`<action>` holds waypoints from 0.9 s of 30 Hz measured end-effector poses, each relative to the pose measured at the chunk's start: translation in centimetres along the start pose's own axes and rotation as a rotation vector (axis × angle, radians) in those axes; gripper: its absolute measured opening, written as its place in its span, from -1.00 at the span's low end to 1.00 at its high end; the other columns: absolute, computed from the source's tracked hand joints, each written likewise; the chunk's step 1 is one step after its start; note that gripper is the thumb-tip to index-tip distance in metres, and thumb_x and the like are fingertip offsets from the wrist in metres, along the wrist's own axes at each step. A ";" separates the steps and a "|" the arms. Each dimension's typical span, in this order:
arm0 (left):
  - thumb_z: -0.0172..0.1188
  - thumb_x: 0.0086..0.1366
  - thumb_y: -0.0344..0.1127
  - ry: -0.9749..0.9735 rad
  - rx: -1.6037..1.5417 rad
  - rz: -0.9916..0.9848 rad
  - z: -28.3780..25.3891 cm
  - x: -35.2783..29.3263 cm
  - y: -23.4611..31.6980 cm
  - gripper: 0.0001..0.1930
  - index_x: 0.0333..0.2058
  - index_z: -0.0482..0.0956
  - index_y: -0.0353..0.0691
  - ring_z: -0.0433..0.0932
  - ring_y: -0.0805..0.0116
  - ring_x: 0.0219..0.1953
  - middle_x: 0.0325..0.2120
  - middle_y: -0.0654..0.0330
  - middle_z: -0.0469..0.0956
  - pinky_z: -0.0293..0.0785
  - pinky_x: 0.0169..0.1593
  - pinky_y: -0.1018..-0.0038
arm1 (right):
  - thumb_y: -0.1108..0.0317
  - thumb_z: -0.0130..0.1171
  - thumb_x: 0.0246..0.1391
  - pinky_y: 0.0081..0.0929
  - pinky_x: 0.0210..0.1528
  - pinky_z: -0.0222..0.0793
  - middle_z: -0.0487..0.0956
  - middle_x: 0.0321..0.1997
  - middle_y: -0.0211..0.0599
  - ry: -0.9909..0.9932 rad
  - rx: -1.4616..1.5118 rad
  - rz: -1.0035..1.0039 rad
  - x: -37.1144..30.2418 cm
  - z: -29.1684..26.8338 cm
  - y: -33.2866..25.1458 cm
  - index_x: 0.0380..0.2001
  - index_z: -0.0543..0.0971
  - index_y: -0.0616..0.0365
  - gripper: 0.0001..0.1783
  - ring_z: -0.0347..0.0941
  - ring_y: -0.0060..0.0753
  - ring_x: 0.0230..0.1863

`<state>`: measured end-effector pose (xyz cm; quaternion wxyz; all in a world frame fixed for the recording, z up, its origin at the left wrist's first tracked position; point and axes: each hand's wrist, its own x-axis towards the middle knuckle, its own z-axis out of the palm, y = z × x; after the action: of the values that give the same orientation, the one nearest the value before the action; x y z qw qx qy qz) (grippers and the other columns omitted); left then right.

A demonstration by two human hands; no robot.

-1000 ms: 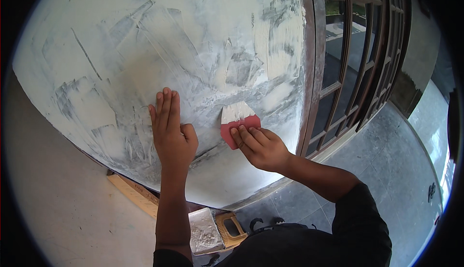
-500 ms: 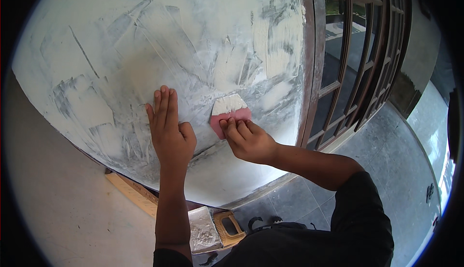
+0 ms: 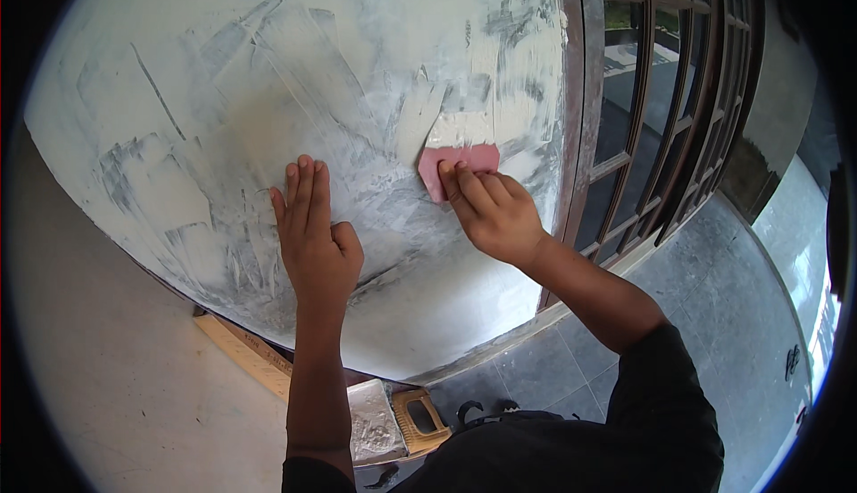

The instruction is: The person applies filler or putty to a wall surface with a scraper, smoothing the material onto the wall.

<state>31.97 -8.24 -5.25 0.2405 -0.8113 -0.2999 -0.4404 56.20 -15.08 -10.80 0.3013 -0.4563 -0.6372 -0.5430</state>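
Observation:
A pale wall (image 3: 223, 145) with grey patches and streaks of white filler fills the middle of the view. My left hand (image 3: 315, 234) lies flat against it, fingers pointing up and the thumb out to the side. To its right, my right hand (image 3: 494, 207) grips a pink putty scraper (image 3: 460, 161) between fingers and thumb. The scraper's upper edge is coated in white paste and rests against the wall. My fingers hide part of its lower edge.
Below my hands stand a tray of white paste (image 3: 375, 426) and a tan frame-like object (image 3: 421, 422) beside it. A long wooden strip (image 3: 241, 353) lies along the wall's base. Brown-framed glass panes (image 3: 625, 91) border the wall on the right, above grey floor tiles (image 3: 661, 314).
My right hand has pushed the scraper up and to the right along the wall. My left hand stays in nearly the same place.

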 end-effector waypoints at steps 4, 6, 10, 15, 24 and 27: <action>-0.12 0.05 -0.65 0.018 -0.009 -0.001 0.2 0.1 0.2 -0.29 0.28 0.36 -0.31 0.20 0.04 0.41 0.33 0.04 0.32 -0.06 0.46 -0.05 | 0.45 0.21 -0.06 -0.53 -0.25 0.50 0.55 -0.13 -0.16 -0.056 0.082 -0.122 -4.8 -0.5 -4.5 0.05 0.58 0.38 -0.48 0.48 -0.43 -0.30; -0.12 0.05 -0.65 0.021 0.005 0.006 0.0 0.0 0.1 -0.29 0.28 0.36 -0.31 0.20 0.04 0.41 0.33 0.05 0.32 -0.06 0.46 -0.05 | 0.45 0.24 -0.09 -0.54 -0.29 0.51 0.54 -0.15 -0.23 -0.125 0.255 -0.071 -4.9 -2.1 -5.1 0.02 0.61 0.33 -0.50 0.46 -0.45 -0.33; -0.12 0.05 -0.65 0.016 0.004 -0.004 0.3 -0.3 -0.2 -0.29 0.28 0.36 -0.31 0.20 0.04 0.42 0.33 0.04 0.32 -0.06 0.46 -0.05 | 0.42 0.23 -0.14 -0.54 -0.31 0.49 0.55 -0.18 -0.29 -0.032 0.308 0.080 -1.3 -5.4 -2.2 0.04 0.60 0.32 -0.44 0.48 -0.43 -0.34; -0.12 0.06 -0.65 0.016 0.005 -0.014 0.1 -0.4 0.2 -0.29 0.28 0.35 -0.30 0.19 0.05 0.42 0.33 0.03 0.31 -0.06 0.46 -0.05 | 0.47 0.22 -0.16 -0.56 -0.34 0.44 0.54 -0.19 -0.28 0.153 0.022 0.290 2.8 -3.5 2.7 0.04 0.60 0.33 -0.43 0.41 -0.44 -0.39; -0.08 0.04 -0.60 0.018 -0.005 -0.009 0.8 -0.3 0.2 -0.28 0.29 0.33 -0.33 0.13 0.09 0.45 0.36 0.03 0.27 -0.09 0.46 -0.06 | 0.50 0.18 -0.07 -0.48 -0.29 0.57 0.48 -0.23 -0.08 -0.093 0.097 -0.058 -3.6 1.2 -5.6 0.03 0.51 0.60 -0.45 0.46 -0.34 -0.31; -0.09 0.04 -0.60 0.026 -0.009 -0.010 1.2 -0.3 0.4 -0.28 0.29 0.33 -0.32 0.13 0.10 0.45 0.36 0.04 0.26 -0.10 0.46 -0.05 | 0.50 0.19 -0.08 -0.52 -0.28 0.57 0.52 -0.23 -0.15 -0.089 0.192 -0.014 -4.1 -1.0 -5.0 0.06 0.55 0.48 -0.46 0.49 -0.41 -0.31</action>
<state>32.78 -7.77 -6.21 0.2384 -0.8051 -0.2990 -0.4534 53.23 -17.11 -16.24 0.3112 -0.4448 -0.7021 -0.4607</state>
